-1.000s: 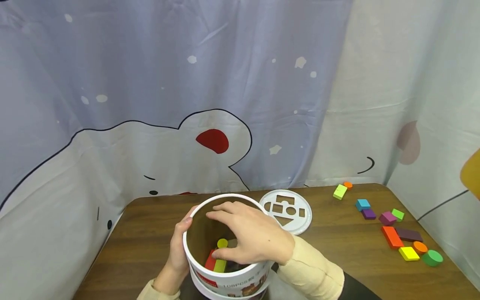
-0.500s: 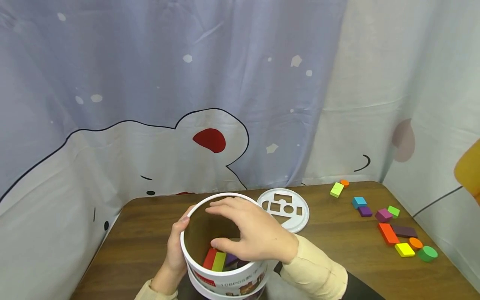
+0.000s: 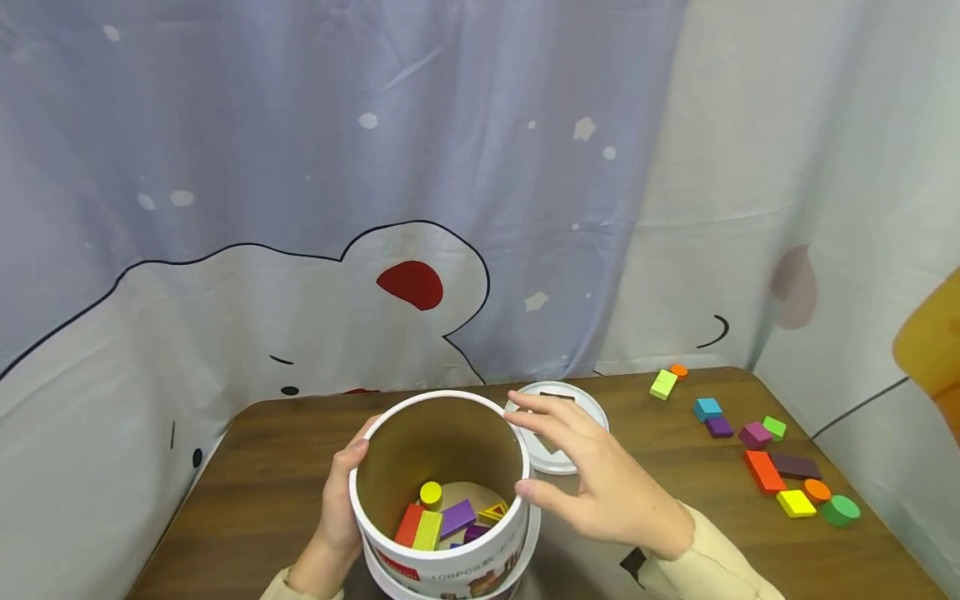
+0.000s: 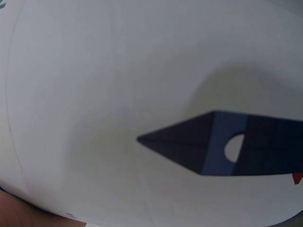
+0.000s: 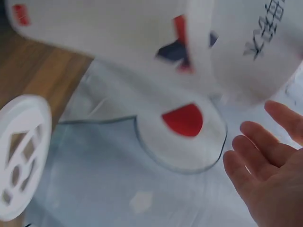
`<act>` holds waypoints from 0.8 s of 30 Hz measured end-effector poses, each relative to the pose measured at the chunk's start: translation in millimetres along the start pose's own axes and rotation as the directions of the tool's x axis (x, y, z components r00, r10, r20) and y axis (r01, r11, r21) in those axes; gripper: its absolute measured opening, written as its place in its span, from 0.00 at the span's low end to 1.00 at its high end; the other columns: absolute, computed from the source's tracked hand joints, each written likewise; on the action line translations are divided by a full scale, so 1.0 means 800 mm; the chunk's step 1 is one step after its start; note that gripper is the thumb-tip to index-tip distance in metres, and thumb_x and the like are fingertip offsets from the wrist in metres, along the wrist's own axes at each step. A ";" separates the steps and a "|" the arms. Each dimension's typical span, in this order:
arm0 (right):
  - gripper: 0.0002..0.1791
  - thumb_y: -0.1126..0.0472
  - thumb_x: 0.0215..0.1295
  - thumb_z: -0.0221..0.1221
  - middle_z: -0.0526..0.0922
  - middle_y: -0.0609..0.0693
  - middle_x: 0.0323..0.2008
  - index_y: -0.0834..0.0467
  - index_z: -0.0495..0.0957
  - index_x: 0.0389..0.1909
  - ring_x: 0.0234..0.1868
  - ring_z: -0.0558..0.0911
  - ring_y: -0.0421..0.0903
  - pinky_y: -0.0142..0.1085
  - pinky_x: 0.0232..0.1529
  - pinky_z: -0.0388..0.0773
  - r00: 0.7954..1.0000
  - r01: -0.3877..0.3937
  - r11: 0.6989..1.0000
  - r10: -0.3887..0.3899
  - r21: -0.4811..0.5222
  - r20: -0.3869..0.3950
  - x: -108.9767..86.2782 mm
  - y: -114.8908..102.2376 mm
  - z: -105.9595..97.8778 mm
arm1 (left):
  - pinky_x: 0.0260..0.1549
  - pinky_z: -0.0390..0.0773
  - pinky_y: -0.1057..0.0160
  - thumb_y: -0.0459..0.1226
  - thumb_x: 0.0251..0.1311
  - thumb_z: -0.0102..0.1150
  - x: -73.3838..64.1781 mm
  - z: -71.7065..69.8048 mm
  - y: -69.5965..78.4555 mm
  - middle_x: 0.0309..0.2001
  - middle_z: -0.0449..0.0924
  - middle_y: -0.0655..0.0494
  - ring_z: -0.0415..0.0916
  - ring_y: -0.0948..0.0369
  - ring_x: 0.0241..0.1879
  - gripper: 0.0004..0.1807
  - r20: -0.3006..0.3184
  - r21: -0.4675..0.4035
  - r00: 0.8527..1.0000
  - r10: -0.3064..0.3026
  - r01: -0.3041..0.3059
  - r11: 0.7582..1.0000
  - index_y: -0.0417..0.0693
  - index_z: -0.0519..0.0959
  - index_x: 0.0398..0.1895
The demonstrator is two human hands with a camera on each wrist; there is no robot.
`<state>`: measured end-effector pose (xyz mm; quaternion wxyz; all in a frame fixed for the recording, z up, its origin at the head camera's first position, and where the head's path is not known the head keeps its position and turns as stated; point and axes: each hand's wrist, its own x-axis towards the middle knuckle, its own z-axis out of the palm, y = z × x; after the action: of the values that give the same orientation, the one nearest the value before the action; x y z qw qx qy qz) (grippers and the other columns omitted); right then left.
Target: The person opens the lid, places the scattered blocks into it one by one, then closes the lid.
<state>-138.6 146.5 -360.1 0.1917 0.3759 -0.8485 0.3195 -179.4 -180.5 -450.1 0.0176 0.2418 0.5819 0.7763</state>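
Note:
A white bucket [image 3: 358,500] with printed sides stands tilted toward me in the head view. Inside lie a yellow cylinder [image 3: 431,495], a red block [image 3: 408,525], a yellow-green block [image 3: 428,531], a purple block [image 3: 457,517] and a yellow triangular piece [image 3: 492,512]. My left hand [image 3: 341,500] grips the bucket's left side, thumb at the rim; its other fingers are mostly hidden. The bucket's wall [image 4: 94,94] fills the left wrist view. Holding nothing, my right hand [image 3: 600,475] has its fingers spread, fingertips right at the rim. The right wrist view shows that hand [image 5: 272,175] beside the bucket [image 5: 118,33].
Behind the right hand lies a white lid [image 3: 592,408] with cut-out shapes. Several loose blocks are scattered on the right of the wooden table [image 3: 285,467], among them a red block [image 3: 765,472] and a green cylinder [image 3: 840,510]. A printed curtain [image 3: 300,150] hangs around the back.
My right hand has come out of the bucket to its right side, uncovering the blocks inside. The left hand keeps its hold. The whole head view has shifted slightly.

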 end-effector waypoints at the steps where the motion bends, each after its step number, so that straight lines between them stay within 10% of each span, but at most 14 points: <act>1: 0.35 0.52 0.65 0.70 0.69 0.44 0.75 0.45 0.71 0.72 0.75 0.69 0.47 0.44 0.70 0.72 1.000 -0.010 1.000 0.010 0.007 -0.012 -0.008 0.007 -0.003 | 0.69 0.66 0.59 0.46 0.79 0.21 -0.001 -0.002 -0.001 0.70 0.69 0.53 0.67 0.60 0.69 0.32 0.002 -0.006 1.000 -0.001 0.001 1.000 0.40 0.59 0.78; 8: 0.31 0.59 0.59 0.74 0.76 0.42 0.66 0.44 0.77 0.64 0.68 0.76 0.47 0.22 0.70 0.61 0.987 -0.136 0.986 0.126 -0.097 -0.100 -0.064 0.070 -0.031 | 0.68 0.69 0.58 0.46 0.79 0.21 -0.002 -0.002 -0.001 0.67 0.71 0.55 0.69 0.60 0.67 0.32 0.007 -0.028 1.000 -0.021 0.021 0.999 0.40 0.60 0.76; 14: 0.23 0.55 0.60 0.73 0.81 0.46 0.59 0.48 0.81 0.57 0.62 0.79 0.52 0.46 0.60 0.72 0.950 -0.313 0.905 0.294 -0.288 -0.106 -0.112 0.128 -0.066 | 0.69 0.66 0.60 0.47 0.79 0.19 -0.004 0.001 0.001 0.69 0.69 0.55 0.67 0.60 0.70 0.32 -0.016 0.007 0.999 -0.030 0.030 1.000 0.44 0.59 0.78; 24: 0.27 0.50 0.64 0.69 0.81 0.66 0.52 0.64 0.81 0.55 0.47 0.84 0.63 0.58 0.43 0.81 0.789 -0.557 0.706 0.614 -0.438 -0.013 -0.174 0.213 -0.103 | 0.69 0.67 0.62 0.45 0.79 0.19 -0.002 0.005 0.004 0.70 0.70 0.57 0.67 0.61 0.69 0.32 -0.006 0.012 1.000 0.011 -0.011 1.000 0.44 0.59 0.78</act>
<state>-171.8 362.4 -446.7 0.0988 0.0567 -0.9824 0.1478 -175.7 -178.7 -447.2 0.0101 0.2429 0.5851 0.7737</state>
